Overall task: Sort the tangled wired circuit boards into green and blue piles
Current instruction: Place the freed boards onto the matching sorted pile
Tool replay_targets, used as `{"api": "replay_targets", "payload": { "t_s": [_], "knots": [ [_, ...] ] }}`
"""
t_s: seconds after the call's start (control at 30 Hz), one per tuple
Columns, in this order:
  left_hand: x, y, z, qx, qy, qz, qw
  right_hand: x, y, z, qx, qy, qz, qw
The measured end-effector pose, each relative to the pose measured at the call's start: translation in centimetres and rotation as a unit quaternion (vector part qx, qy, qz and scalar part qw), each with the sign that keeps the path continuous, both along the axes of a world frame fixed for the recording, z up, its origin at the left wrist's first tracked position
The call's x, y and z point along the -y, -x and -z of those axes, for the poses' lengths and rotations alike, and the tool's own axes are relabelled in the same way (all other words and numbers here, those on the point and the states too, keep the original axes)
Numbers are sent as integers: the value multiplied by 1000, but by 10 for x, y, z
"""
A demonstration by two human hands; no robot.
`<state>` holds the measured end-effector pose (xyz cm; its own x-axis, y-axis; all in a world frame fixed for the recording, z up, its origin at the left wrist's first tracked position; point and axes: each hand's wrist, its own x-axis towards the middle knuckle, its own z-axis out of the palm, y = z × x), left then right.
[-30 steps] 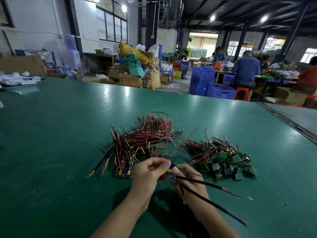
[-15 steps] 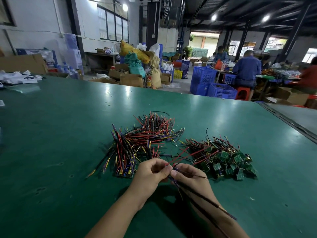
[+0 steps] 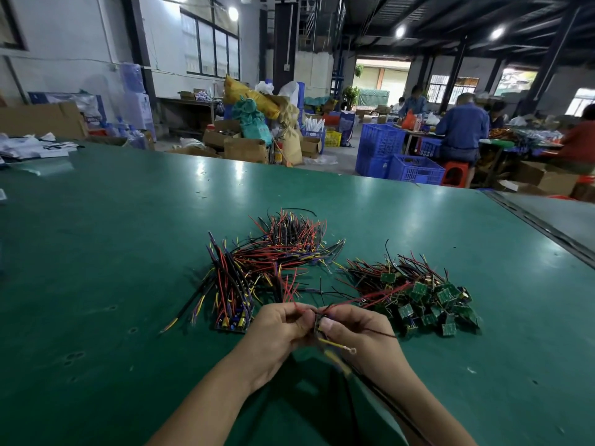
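Note:
On the green table (image 3: 96, 252) lie three heaps. A row of blue boards (image 3: 233, 321) with long wires sits left of my hands. A tangle of red, black and yellow wires (image 3: 283, 246) lies behind it. A pile of green boards (image 3: 428, 304) is on the right. My left hand (image 3: 277, 326) and my right hand (image 3: 357, 329) meet in front of the heaps and pinch one small wired board (image 3: 318, 322) between their fingertips. Its red wire runs toward the green pile; yellow and black wires hang down over my right wrist.
Papers (image 3: 35, 146) lie at the table's far left edge. A metal seam (image 3: 547, 226) runs along the table's right side. Beyond the table stand cardboard boxes (image 3: 244, 146), blue crates (image 3: 415, 169) and seated people (image 3: 460, 127) at another bench.
Both hands have drawn slightly closer to me and turned the held board; its long black wires swung from pointing right to hanging down, and a yellow wire with a ring end now shows.

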<state>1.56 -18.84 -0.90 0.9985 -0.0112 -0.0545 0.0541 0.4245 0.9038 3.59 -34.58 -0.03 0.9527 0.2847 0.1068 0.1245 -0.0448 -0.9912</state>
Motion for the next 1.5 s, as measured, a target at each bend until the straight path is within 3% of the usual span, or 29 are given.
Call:
{"api": "replay_targets", "payload": {
  "t_s": [0.13, 0.3, 0.5, 0.7, 0.8, 1.0, 1.1, 1.23, 1.37, 1.5],
  "knots": [
    [1, 0, 0, -2, 21, 1, 1000, 1, -1, 1, -22, -9, 22, 999],
    [-1, 1, -3, -4, -41, -17, 999, -1, -4, 4, 0, -62, 30, 998],
    [-2, -1, -8, -5, 39, -44, 998, 0, -12, 18, 20, -120, 47, 991],
    [-5, -6, -9, -58, 164, -44, 984, -5, -7, 19, 24, -95, -16, 995],
    [-1, -7, -6, -55, 148, -54, 986, -4, -3, 17, 23, -96, -54, 994],
    [9, -7, 2, -26, 124, -77, 989, -10, 5, 23, 111, -33, -59, 992],
    [9, -6, 3, -31, 125, -91, 988, -17, 4, 19, 28, -101, -95, 990],
    [8, -4, 2, -20, 106, -98, 989, -13, 2, 22, 5, -161, -61, 985],
    [11, -4, 0, 17, 106, -129, 986, -11, 2, 20, 17, -95, -30, 995],
    [13, -1, 1, 29, 94, -144, 985, -17, 12, 20, 160, 130, -72, 976]
  ]
}}
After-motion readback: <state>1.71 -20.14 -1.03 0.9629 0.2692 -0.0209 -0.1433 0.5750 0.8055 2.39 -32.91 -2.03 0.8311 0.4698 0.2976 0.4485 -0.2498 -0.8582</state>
